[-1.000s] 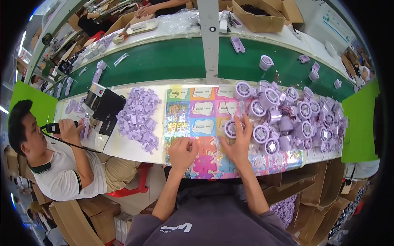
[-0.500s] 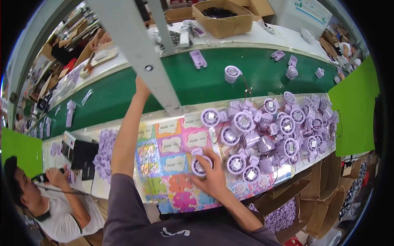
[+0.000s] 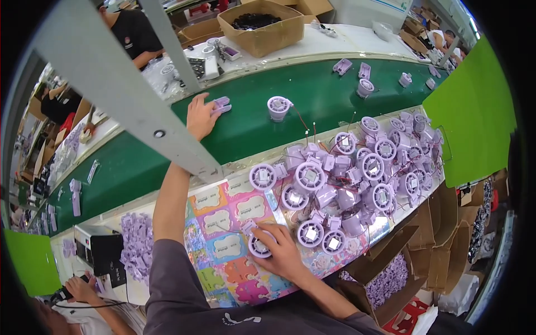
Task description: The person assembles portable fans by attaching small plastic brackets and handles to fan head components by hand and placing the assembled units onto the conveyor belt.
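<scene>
My left hand (image 3: 200, 116) reaches over the green conveyor belt, its fingers closed on the edge of a light-purple plastic casing half (image 3: 223, 104). Part of that forearm passes behind a grey metal post. On the patterned sheet, my right hand (image 3: 282, 255) curls over a round purple fan housing (image 3: 259, 247) with a spoked grille and a pale square at its centre. A short handle-like stub sticks out from its far side. Beside the right hand lies a heap of similar purple fan housings (image 3: 310, 176) with thin dark and red wires.
The grey post (image 3: 134, 106) slants across the left. On the belt (image 3: 240, 134) stand another fan housing (image 3: 278, 107) and more purple parts. Small purple pieces (image 3: 137, 240) are piled left, near a black box (image 3: 97, 248) and a co-worker's hand (image 3: 82, 289). Cardboard boxes (image 3: 385, 290) stand lower right.
My left hand has come out from behind the post and closed on the casing half, which has turned. My right hand stays on the fan housing. The whole view has shifted.
</scene>
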Motion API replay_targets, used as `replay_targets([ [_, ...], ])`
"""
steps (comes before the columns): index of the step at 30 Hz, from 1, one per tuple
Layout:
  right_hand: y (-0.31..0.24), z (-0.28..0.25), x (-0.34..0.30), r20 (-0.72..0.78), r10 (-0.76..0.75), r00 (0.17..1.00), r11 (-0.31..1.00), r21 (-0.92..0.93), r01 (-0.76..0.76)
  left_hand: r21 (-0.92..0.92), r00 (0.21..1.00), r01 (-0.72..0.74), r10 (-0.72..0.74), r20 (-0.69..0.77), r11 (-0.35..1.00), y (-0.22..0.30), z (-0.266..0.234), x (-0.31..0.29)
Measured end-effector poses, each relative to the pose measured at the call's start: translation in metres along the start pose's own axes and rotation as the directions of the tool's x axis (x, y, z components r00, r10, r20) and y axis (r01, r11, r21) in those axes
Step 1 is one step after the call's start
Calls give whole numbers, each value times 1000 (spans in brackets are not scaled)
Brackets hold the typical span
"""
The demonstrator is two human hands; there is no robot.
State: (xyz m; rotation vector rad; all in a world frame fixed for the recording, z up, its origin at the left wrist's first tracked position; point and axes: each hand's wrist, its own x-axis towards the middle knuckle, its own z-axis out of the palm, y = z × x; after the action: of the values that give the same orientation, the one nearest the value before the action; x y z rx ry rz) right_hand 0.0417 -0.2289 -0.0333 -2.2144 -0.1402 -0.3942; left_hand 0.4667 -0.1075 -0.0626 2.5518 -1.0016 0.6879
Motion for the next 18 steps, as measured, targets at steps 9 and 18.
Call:
replay_targets([
  [9, 1, 9, -21, 34, -333, 942, 930, -151, 334, -117, 838, 545, -544, 38, 830, 22, -143, -107],
  [18, -18, -21, -42, 278, -286, 917, 958, 86, 272, -340, 837, 538, -440, 325, 772, 129, -274, -241],
])
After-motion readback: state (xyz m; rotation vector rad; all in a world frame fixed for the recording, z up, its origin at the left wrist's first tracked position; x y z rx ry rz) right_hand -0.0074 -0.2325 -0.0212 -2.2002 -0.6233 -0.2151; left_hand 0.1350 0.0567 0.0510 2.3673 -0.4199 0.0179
